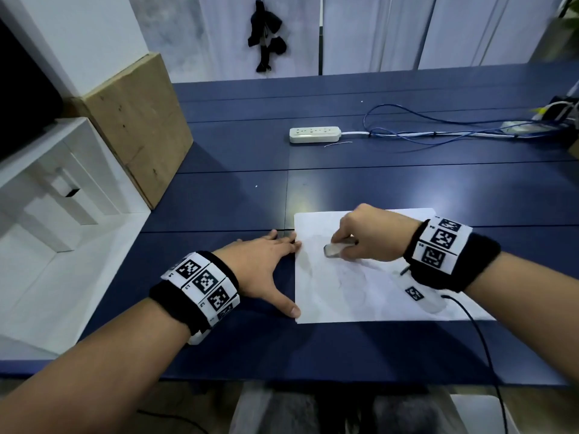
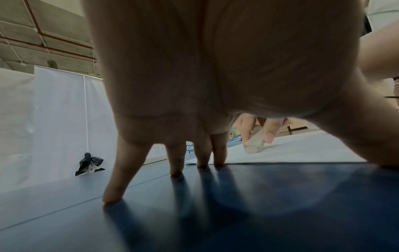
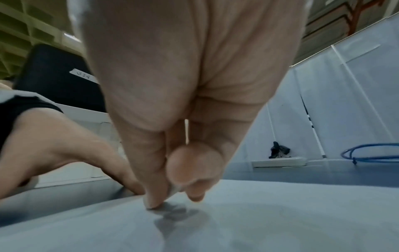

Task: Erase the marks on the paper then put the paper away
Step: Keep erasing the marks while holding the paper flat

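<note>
A white sheet of paper [image 1: 360, 286] with faint grey smudges lies on the blue table [image 1: 238, 208] in front of me. My right hand [image 1: 366, 236] pinches a pale eraser [image 1: 332, 249] and presses its tip down on the sheet's upper middle. The left wrist view shows the eraser [image 2: 254, 143] held between thumb and fingers, its tip on the paper [image 2: 302, 150]. My left hand [image 1: 266, 264] lies spread with straight fingers, fingertips and thumb pinning the paper's left edge. In the right wrist view the right hand [image 3: 172, 192] hides most of the eraser.
A white power strip [image 1: 314, 134] with blue and white cables [image 1: 438, 133] lies on the far half of the table. A cardboard panel [image 1: 138, 126] leans at the table's left end beside white shelving [image 1: 56, 195]. White curtains hang behind.
</note>
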The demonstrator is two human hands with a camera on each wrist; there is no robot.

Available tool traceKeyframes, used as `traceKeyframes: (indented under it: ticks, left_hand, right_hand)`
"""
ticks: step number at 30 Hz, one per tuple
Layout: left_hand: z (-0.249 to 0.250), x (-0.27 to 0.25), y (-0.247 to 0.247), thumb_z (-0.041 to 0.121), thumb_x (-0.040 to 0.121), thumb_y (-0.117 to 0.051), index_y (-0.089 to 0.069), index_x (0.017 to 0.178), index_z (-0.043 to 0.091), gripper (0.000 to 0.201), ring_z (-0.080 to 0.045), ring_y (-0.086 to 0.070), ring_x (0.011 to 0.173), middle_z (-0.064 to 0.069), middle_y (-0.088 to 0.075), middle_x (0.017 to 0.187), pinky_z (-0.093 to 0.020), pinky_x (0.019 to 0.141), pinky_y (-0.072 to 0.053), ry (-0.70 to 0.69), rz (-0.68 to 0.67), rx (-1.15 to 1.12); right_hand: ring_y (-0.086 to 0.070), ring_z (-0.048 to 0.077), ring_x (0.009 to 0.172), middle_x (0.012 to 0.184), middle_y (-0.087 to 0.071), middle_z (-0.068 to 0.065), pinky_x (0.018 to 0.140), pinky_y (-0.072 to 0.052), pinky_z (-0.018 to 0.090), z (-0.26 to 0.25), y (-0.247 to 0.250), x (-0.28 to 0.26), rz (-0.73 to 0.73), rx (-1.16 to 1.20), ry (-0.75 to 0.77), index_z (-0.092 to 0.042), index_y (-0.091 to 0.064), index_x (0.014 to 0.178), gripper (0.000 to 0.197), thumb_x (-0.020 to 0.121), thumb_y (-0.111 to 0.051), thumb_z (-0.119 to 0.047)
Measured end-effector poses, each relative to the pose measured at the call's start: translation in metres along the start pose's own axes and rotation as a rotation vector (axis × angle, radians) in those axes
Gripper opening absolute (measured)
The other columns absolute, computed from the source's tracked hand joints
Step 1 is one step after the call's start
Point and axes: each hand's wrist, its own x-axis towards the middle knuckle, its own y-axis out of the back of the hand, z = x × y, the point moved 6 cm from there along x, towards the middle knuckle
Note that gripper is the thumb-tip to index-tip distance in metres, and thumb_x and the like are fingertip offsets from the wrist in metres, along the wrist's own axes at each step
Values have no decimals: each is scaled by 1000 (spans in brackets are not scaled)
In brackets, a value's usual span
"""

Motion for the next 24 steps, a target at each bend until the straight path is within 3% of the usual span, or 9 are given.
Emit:
traceKeyframes:
  ticks: [3,6,9,12,14,17,20,22,24]
  left_hand:
    - [1,0,2,85,53,-72,-5,160,34,136,-9,6,153,23,6,164,-62,118,-16,-1,10,4]
    - [0,1,1,85,53,-73,-6,160,33,136,-9,5,153,22,5,165,-58,118,-20,3,13,13]
    - [2,1,3,84,54,-74,-7,160,32,135,-9,5,153,23,5,164,-51,117,-23,0,15,24]
    - [3,0,4,83,53,-74,-8,160,33,135,-8,4,153,24,3,164,-49,116,-27,8,16,19]
    - [3,0,4,83,53,-75,-9,159,33,135,-8,3,153,23,2,164,-50,116,-28,8,19,25]
    - [1,1,4,83,51,-75,-8,159,34,137,-7,3,153,25,3,164,-50,118,-28,14,19,14]
    - [1,2,4,84,50,-75,-7,159,34,137,-7,4,152,25,5,164,-51,118,-28,19,4,9]
    - [2,2,4,84,51,-75,-8,159,34,137,-7,4,152,25,4,164,-48,118,-28,19,2,18]
    - [4,1,6,83,51,-75,-9,159,34,136,-7,3,152,25,3,164,-48,118,-29,21,4,25]
  right_hand:
    - [-54,14,68,75,-60,-1,67,-46,26,-16,-6,-12,-27,57,159,-18,-72,90,39,87,-53,-51]
    - [-51,3,68,83,-60,-9,66,-40,11,-41,-21,-33,-261,176,287,-26,-75,103,21,86,-70,-37]
    - [-62,10,72,88,-69,-7,71,-53,25,-27,-15,-21,-184,173,173,-26,-76,106,36,80,-64,-49]
    - [-59,27,73,76,-66,7,68,-53,38,0,1,-3,4,12,26,-19,-73,91,65,72,-32,-65]
    - [-55,28,71,76,-62,9,68,-51,40,0,0,-5,35,-13,45,-15,-70,83,57,75,-35,-60]
    - [-46,8,66,82,-61,-3,67,-41,17,-28,-8,-28,-94,99,243,-20,-74,91,25,88,-60,-41]
    - [-51,-1,67,85,-60,-11,66,-38,6,-35,-20,-37,-257,189,257,-25,-75,107,29,86,-66,-43]
    - [-58,5,69,82,-64,-8,69,-51,20,-22,-16,-24,-161,133,182,-27,-75,104,43,82,-55,-58]
    - [-60,24,74,79,-66,4,70,-53,36,-2,-6,-10,-37,32,67,-20,-73,95,67,74,-32,-69]
